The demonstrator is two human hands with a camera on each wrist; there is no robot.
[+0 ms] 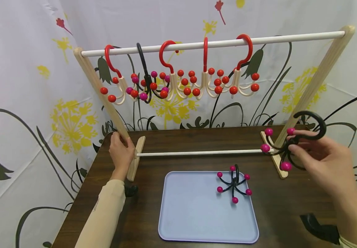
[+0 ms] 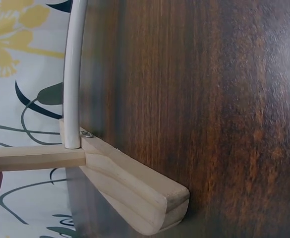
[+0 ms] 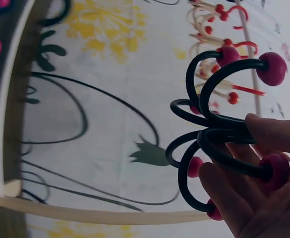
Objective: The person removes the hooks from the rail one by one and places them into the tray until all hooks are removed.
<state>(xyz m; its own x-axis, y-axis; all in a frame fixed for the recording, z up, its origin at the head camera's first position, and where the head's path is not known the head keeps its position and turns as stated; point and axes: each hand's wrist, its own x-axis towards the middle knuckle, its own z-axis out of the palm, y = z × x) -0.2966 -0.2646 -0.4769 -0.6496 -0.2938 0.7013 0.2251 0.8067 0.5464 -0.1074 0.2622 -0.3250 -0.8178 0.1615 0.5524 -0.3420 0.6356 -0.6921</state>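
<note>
Black, with pink balls at the tips of its arms, a hooked hanger [image 1: 303, 137] is held in the air by the right hand [image 1: 330, 160], beside the lower part of the rack's right post [image 1: 319, 79]. The grip there is narrow, thumb and fingers pinching the hanger about where its arms meet, with the hook curving up beyond the fingers. The left hand [image 1: 121, 151] grips the wooden left post [image 1: 95, 81] low down, near its foot. A matching black hanger [image 1: 234, 182] lies in the upper right part of the pale blue tray [image 1: 193, 210], which rests on the dark wooden surface [image 1: 147, 213]. From the white top rail [image 1: 280, 38] hang four red-hooked hangers [image 1: 205, 57] with cream arms and red balls, and one black-hooked hanger [image 1: 142, 60], second from the left. A white lower rail [image 1: 203, 153] runs behind the tray; a flowered curtain [image 1: 178, 17] hangs beyond.
</note>
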